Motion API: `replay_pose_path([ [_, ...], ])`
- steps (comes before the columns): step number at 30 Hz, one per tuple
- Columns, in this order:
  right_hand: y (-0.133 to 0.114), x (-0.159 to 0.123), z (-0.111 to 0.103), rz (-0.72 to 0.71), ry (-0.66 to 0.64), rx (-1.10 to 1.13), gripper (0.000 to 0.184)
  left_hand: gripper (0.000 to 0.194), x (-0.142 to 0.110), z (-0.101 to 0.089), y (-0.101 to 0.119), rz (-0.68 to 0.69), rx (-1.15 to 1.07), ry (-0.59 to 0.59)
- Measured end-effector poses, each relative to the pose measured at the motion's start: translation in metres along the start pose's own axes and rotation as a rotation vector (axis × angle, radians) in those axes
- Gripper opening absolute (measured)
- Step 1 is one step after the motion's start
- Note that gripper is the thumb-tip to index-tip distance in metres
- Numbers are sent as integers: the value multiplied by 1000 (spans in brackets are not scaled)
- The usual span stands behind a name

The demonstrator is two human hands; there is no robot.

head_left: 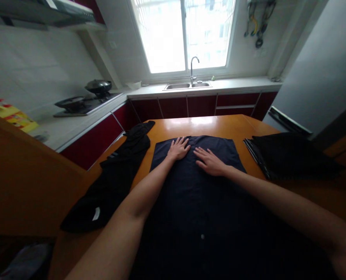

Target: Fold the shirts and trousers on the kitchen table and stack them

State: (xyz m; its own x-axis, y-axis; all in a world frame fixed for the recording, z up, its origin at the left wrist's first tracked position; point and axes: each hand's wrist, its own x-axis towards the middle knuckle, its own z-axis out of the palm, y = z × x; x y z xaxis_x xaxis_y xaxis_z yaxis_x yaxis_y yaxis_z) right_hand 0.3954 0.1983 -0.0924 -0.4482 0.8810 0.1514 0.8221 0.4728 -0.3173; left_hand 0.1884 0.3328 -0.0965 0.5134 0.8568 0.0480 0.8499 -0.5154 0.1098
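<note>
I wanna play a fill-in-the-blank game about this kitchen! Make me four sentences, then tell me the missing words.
1. The left hand and the right hand rest on dark blue cloth spread over a wooden ____.
2. The black garment with a white tag lies to the ____ of the dark blue cloth.
3. The black pile lies to the ____ of the dark blue cloth.
4. Behind the tap is a bright ____.

Missing words: table; left; right; window.
</note>
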Motion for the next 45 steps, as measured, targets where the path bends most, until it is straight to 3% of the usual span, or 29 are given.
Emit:
replay_pose_path([
  [2, -9, -23, 7, -140, -40, -11, 67, 68, 0, 1, 0, 0, 1, 2],
  [4, 5, -36, 6, -102, -50, -56, 71, 68, 1, 1, 0, -2, -1, 3],
  [9, 97, -21, -29, 334, -37, -162, 73, 68, 2, 0, 1, -13, -5, -6],
  [12, 122, -5, -44, 511, -20, -188, 71, 67, 1, -4, 0, -13, -6, -15],
  [15, 104, 4, -40, 532, 50, -212, 69, 66, -2, -10, 5, -7, -6, -20],
  [18, 67, 6, -23, 360, 65, -189, 68, 64, -13, -14, 23, 38, -4, -12],
  [22, 37, 3, -5, 250, -11, -165, 67, 67, -43, -9, 54, 319, -14, -12],
  [24, 34, 1, -3, 256, -18, -176, 67, 70, -56, -5, 58, 376, -35, -52],
  [27, 34, 0, -4, 273, -9, -188, 67, 72, -66, -4, 36, 232, -60, -59],
  [31, 35, 0, -5, 276, -4, -190, 66, 70, -56, -17, -29, -63, -30, -28],
  [34, 35, 0, -4, 275, 1, -199, 67, 65, -38, -33, -70, -118, -10, -37],
  [36, 36, 0, -3, 278, -1, -204, 67, 63, -27, -44, -81, -103, -19, -36],
  [38, 37, 0, -2, 280, 0, -211, 66, 63, -24, -52, -76, -79, -26, -18],
  [40, 38, 0, -1, 277, 3, -214, 66, 63, -34, -55, -57, -35, -27, 3],
  [45, 40, -3, 0, 260, 8, -215, 66, 65, -107, -57, -3, 263, -55, -49],
])
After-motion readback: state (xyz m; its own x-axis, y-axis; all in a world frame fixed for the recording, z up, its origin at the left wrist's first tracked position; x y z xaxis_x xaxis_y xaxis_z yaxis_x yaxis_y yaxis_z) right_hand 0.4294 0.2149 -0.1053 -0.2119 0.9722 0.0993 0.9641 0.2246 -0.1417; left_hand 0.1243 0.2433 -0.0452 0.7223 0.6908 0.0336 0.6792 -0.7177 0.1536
